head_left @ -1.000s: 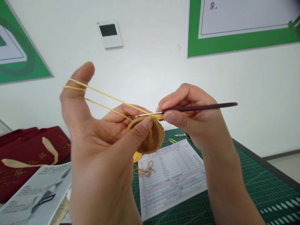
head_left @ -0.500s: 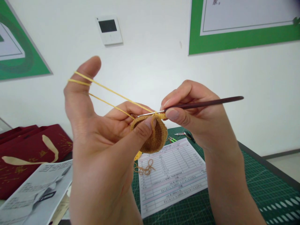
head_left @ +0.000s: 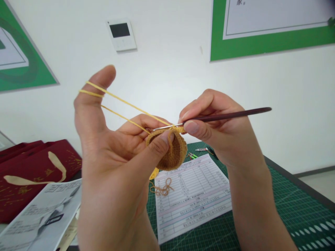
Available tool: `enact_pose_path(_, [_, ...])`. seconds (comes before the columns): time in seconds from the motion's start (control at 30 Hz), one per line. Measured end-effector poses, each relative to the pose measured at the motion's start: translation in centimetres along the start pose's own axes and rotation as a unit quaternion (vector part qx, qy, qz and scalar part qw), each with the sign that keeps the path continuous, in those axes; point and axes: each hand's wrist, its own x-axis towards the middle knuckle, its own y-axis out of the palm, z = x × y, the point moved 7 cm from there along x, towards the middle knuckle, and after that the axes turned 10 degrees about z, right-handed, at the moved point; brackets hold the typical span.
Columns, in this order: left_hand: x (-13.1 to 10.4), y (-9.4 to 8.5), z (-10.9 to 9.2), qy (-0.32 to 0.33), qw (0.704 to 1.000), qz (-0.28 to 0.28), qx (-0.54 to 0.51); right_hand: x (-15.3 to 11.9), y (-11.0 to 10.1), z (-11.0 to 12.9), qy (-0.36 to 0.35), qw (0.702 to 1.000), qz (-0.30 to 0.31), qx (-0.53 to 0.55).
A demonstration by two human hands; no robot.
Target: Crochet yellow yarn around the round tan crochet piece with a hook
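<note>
Crochet piece (head_left: 178, 153): cup-shaped, brown, with a yellow section at its upper edge; located between your hands, its hollow side turned toward you.
Left hand (head_left: 117, 164): closed on the crochet piece, your thumb pressed over the rim; one finger stands raised, well above the work.
Yellow yarn (head_left: 125, 102): wrapped around your raised left finger; two strands slope from it down toward the crochet piece.
Right hand (head_left: 220, 125): gripping the crochet hook (head_left: 235, 114) between thumb and fingers, beside the yellow section.
Hook position: metal shaft along the upper edge of the crochet piece, tip pointing toward your left hand; dark handle extends past your right hand, slightly raised at its end.
Printed sheet (head_left: 193, 198): below and between your hands, flat on the green cutting mat (head_left: 293, 195).
Loose brown yarn (head_left: 164, 190): on the sheet's left part, just right of your left wrist.
Red bag (head_left: 39, 170): to the left of your left hand.
Wall unit (head_left: 121, 33): above your left hand, on the wall.
</note>
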Motion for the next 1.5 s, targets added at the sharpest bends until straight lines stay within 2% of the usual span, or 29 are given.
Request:
enact_pose_path(0.23, [-0.2,0.1,0.2,0.002,1.000,0.007,-0.002,-0.1,0.1,-0.4,-0.010,1.000,-0.001,0.019])
enact_pose_path(0.37, [-0.3,0.4,0.1,-0.004,1.000,0.005,0.002,-0.2,-0.2,0.5,-0.012,1.000,0.016,-0.010])
enact_pose_path(0.53, [-0.2,1.1,0.5,-0.037,0.995,0.053,-0.071,-0.5,-1.1,2.3,-0.004,0.997,0.019,-0.070])
enact_pose_path(0.63, [-0.2,1.4,0.8,-0.056,0.993,0.067,-0.075,-0.6,-1.4,2.5,0.009,0.997,0.015,-0.079])
enact_pose_path(0.9, [0.1,0.6,0.8,-0.043,0.997,0.027,-0.064,-0.2,-0.7,0.7,-0.021,1.000,0.018,-0.001])
enact_pose_path(1.1, [0.4,-0.4,0.3,-0.040,0.999,-0.009,-0.035,-0.1,0.3,-0.7,0.004,0.999,-0.014,0.045])
enact_pose_path(1.33, [0.1,-0.6,-0.5,-0.062,0.997,-0.039,-0.020,-0.2,1.5,-0.4,-0.013,0.998,-0.027,0.057])
enact_pose_path(1.5, [0.1,-0.3,-0.7,-0.069,0.997,-0.035,-0.030,0.0,1.9,-0.2,-0.037,0.997,-0.040,0.058])
